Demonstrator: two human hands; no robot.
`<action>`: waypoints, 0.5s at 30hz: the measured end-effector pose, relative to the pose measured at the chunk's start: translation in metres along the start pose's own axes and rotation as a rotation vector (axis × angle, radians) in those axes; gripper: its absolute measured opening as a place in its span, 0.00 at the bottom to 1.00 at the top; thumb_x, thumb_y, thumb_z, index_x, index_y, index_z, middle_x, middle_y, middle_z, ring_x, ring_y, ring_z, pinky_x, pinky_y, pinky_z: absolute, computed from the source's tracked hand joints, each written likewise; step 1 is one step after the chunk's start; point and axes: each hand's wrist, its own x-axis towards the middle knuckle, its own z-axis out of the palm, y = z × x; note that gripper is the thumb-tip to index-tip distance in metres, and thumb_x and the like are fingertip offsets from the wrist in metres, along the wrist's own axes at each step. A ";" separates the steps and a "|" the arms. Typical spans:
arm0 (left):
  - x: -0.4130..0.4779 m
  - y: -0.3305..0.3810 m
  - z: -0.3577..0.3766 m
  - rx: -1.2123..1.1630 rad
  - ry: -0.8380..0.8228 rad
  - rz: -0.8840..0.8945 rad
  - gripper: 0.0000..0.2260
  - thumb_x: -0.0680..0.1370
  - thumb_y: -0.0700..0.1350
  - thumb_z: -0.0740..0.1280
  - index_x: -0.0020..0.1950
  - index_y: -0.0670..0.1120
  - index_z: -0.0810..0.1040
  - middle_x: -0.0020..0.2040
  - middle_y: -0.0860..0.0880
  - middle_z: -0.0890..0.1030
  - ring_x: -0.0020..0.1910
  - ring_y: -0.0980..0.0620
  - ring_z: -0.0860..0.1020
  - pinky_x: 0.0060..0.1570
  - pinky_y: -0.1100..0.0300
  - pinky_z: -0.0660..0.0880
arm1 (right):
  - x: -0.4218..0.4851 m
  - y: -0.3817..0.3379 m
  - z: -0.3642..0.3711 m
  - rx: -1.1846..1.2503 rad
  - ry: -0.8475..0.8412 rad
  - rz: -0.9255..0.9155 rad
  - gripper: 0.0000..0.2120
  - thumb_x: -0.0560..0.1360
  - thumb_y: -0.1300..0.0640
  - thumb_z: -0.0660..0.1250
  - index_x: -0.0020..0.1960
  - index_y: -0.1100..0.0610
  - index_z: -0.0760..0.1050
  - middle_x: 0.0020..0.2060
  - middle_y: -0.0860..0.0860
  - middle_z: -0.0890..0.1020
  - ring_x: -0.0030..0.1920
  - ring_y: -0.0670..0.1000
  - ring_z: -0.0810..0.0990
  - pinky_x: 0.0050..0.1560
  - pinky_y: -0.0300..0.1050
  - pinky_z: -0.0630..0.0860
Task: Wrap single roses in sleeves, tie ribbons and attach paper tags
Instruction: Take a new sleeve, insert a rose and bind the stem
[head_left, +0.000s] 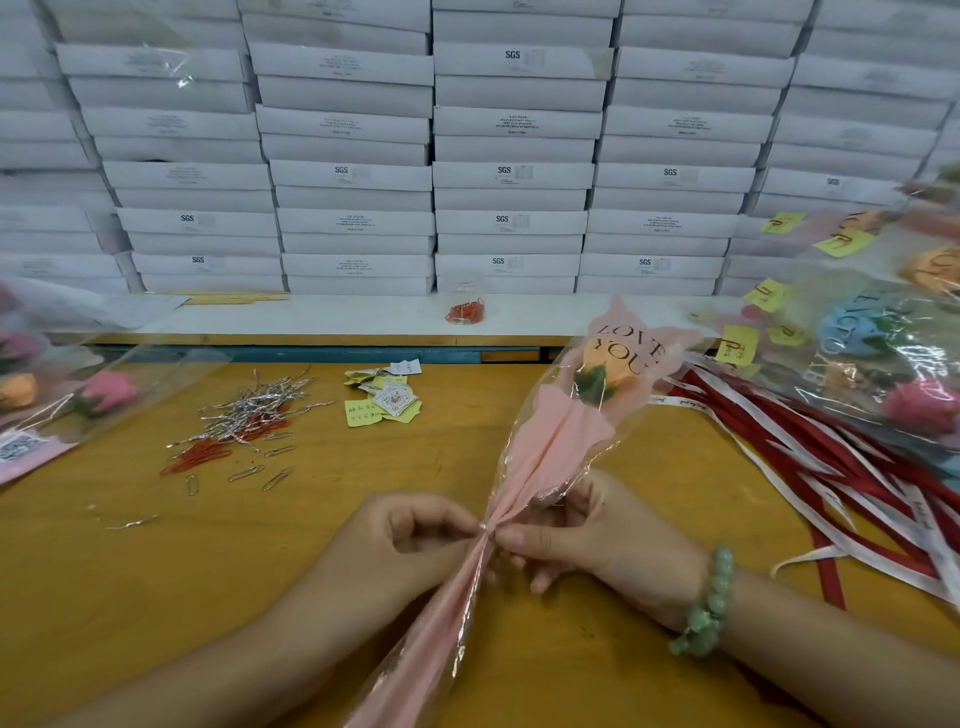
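while the left hand (415, 535) and right hand (587, 535) both pinch tight at the gathered neck of the pink sleeve (561, 441), which lies slanted across the table (156, 597) with the orange rose (623, 387) at its far end, the risk is slack: a weak pinch likely lets the film spring open, and over-twisting could tear it.

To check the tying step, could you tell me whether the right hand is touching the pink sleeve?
Touching. The head view shows the right hand pinching the pink sleeve at its gathered neck, opposite the left hand.
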 end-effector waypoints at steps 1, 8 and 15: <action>0.001 0.000 -0.002 0.013 -0.015 -0.006 0.07 0.68 0.44 0.77 0.43 0.43 0.86 0.40 0.39 0.85 0.38 0.50 0.83 0.41 0.61 0.78 | 0.000 0.001 0.000 -0.014 0.011 -0.012 0.05 0.69 0.63 0.71 0.42 0.54 0.82 0.36 0.50 0.84 0.35 0.45 0.81 0.31 0.35 0.78; 0.016 0.001 -0.005 -0.138 -0.134 -0.244 0.26 0.44 0.55 0.84 0.32 0.41 0.85 0.32 0.40 0.83 0.29 0.45 0.83 0.26 0.59 0.79 | 0.002 0.000 0.001 -0.096 0.015 -0.012 0.04 0.71 0.66 0.70 0.46 0.61 0.80 0.35 0.49 0.82 0.35 0.44 0.80 0.30 0.35 0.77; 0.014 -0.002 -0.008 -0.277 -0.065 -0.266 0.20 0.77 0.52 0.60 0.45 0.34 0.77 0.35 0.32 0.80 0.26 0.41 0.80 0.19 0.60 0.75 | 0.003 0.002 0.000 -0.151 -0.013 0.017 0.05 0.73 0.68 0.69 0.44 0.59 0.79 0.33 0.49 0.80 0.34 0.44 0.78 0.31 0.34 0.77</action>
